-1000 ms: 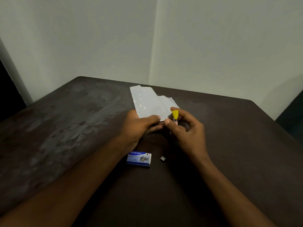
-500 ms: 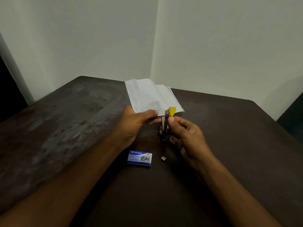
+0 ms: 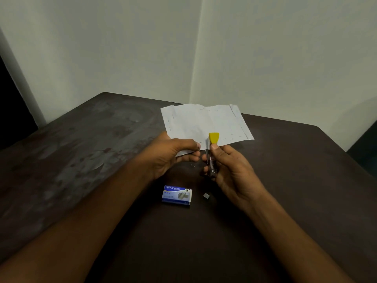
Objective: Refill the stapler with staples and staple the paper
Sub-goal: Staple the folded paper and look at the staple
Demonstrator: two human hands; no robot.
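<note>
My left hand (image 3: 172, 154) pinches the near edge of a white sheet of paper (image 3: 204, 123), which is lifted off the table and spread wide, with rows of staples along its edges. My right hand (image 3: 230, 170) grips a small stapler (image 3: 212, 158) held upright, its yellow tip (image 3: 214, 137) pointing up just in front of the paper's lower edge. A blue staple box (image 3: 177, 195) lies on the dark table nearer to me. Beside it sits a small strip of staples (image 3: 206, 195). A loose staple (image 3: 192, 165) lies between my hands.
The dark brown table (image 3: 285, 180) has a worn, pale patch on its left side (image 3: 81, 150). It stands in a corner of two light walls (image 3: 195, 48), with its far edge close behind the paper.
The paper has been raised and turned so it now spreads wider to the right. My right hand drew back slightly with the stapler, whose yellow tip now stands free of the paper.
</note>
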